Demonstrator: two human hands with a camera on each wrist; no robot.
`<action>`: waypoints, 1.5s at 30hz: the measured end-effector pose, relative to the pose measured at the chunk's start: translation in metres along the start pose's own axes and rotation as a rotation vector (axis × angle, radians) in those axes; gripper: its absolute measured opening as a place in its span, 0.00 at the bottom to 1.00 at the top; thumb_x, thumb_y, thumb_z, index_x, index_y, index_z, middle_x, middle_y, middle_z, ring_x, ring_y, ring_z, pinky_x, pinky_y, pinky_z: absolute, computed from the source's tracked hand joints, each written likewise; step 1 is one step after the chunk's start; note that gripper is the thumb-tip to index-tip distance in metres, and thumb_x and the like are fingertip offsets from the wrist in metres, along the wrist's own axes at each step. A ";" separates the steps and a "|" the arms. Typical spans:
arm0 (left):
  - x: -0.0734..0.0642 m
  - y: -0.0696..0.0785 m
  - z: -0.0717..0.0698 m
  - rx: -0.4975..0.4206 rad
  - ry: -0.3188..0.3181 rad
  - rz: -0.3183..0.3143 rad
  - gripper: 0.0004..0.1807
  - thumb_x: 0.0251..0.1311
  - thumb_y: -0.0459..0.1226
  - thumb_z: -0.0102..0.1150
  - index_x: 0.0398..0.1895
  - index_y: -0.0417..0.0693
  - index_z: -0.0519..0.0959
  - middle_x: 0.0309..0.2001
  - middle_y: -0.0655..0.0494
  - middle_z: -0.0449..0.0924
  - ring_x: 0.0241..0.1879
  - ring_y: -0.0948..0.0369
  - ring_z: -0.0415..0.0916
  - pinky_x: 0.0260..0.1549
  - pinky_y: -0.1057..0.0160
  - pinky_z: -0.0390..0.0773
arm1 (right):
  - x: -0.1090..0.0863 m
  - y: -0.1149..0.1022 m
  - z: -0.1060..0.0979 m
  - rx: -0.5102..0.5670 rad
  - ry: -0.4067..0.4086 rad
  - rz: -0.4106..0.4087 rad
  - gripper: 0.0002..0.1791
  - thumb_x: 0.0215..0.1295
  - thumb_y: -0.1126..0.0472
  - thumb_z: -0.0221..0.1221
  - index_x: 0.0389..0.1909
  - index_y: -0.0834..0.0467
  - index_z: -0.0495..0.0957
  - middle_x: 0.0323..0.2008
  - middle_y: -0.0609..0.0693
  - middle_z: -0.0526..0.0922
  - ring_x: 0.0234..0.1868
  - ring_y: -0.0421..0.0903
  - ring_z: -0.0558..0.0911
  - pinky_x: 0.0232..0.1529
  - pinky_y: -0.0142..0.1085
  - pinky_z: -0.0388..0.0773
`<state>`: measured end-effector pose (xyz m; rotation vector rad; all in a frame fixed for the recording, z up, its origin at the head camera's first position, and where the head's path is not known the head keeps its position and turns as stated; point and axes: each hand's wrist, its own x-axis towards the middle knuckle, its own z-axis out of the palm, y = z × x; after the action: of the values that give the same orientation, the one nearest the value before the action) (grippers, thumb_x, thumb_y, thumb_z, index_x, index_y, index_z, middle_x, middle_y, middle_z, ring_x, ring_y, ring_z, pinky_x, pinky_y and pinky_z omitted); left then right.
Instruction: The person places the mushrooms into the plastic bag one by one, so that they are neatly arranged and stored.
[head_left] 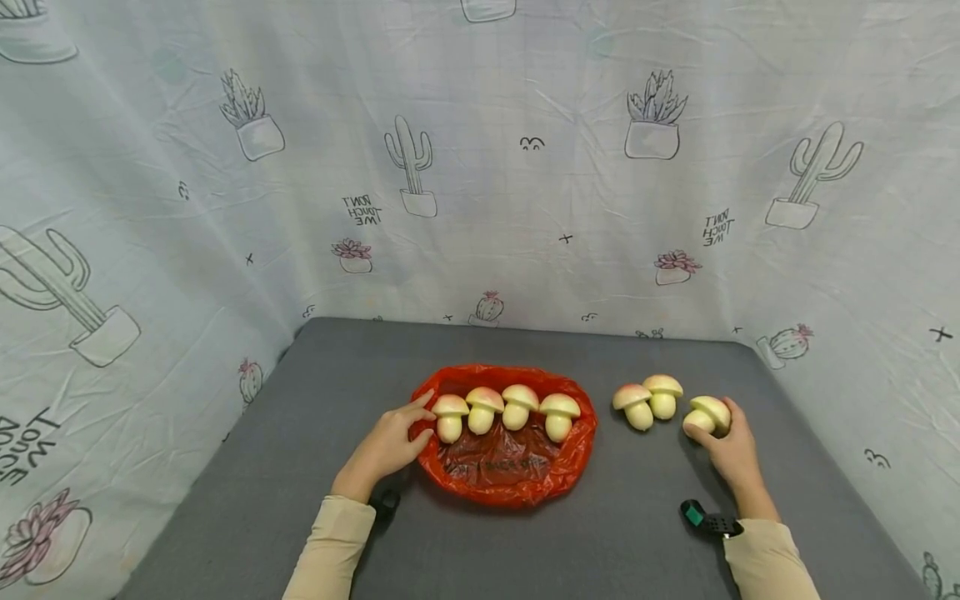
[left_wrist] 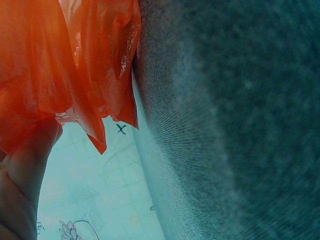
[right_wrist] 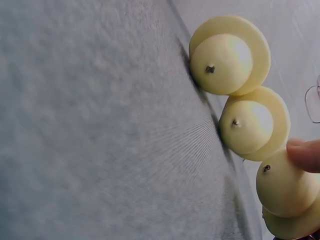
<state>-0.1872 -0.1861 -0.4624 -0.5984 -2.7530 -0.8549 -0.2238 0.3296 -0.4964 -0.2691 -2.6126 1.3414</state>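
A red plastic bag (head_left: 501, 498) lies spread open on the grey table, with several toy mushrooms (head_left: 484, 408) in a row inside it. My left hand (head_left: 390, 437) grips the bag's left rim between thumb and fingers. The left wrist view shows a digit against the orange-red plastic (left_wrist: 35, 65). Over on the right, my right hand (head_left: 731, 446) holds a toy mushroom (head_left: 709, 412) with a pale stem and yellowish cap. Its thumb (right_wrist: 306, 156) lies on the stem in the right wrist view. Two more mushrooms (head_left: 636, 407) lie just left of that hand, touching each other.
The grey table (head_left: 300, 467) extends around the bag and mushrooms. Behind it and at its sides hangs a pale cloth (head_left: 480, 183) printed with cacti. Dark straps are around both wrists, one carrying a small device (head_left: 693, 512).
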 end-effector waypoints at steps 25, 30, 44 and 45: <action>0.001 0.001 -0.001 -0.006 0.008 0.009 0.13 0.58 0.33 0.60 0.45 0.38 0.81 0.66 0.45 0.67 0.58 0.47 0.73 0.53 0.50 0.74 | -0.032 -0.047 0.000 0.114 0.051 -0.265 0.47 0.62 0.60 0.62 0.74 0.64 0.43 0.67 0.69 0.56 0.62 0.38 0.64 0.48 0.08 0.55; 0.001 0.001 -0.001 -0.002 0.008 0.012 0.13 0.57 0.33 0.60 0.45 0.37 0.81 0.66 0.45 0.67 0.59 0.47 0.72 0.55 0.49 0.73 | -0.037 -0.058 0.004 0.149 0.031 -0.328 0.46 0.60 0.63 0.63 0.73 0.65 0.45 0.66 0.69 0.58 0.55 0.19 0.58 0.50 0.08 0.56; 0.001 0.002 -0.002 0.001 0.014 0.028 0.12 0.58 0.33 0.60 0.45 0.38 0.82 0.66 0.45 0.68 0.56 0.48 0.75 0.52 0.50 0.75 | -0.047 -0.087 0.031 0.223 -0.084 -0.435 0.46 0.58 0.67 0.64 0.73 0.62 0.49 0.69 0.64 0.57 0.58 0.20 0.58 0.53 0.10 0.57; 0.001 0.003 -0.002 0.003 0.013 0.029 0.12 0.58 0.33 0.60 0.45 0.38 0.82 0.66 0.45 0.68 0.55 0.48 0.75 0.52 0.50 0.75 | -0.047 -0.088 0.034 0.223 -0.091 -0.437 0.45 0.58 0.66 0.64 0.73 0.62 0.49 0.69 0.64 0.57 0.57 0.20 0.59 0.53 0.10 0.57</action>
<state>-0.1871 -0.1846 -0.4594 -0.6287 -2.7262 -0.8446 -0.1934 0.2412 -0.4479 0.3823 -2.3653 1.4828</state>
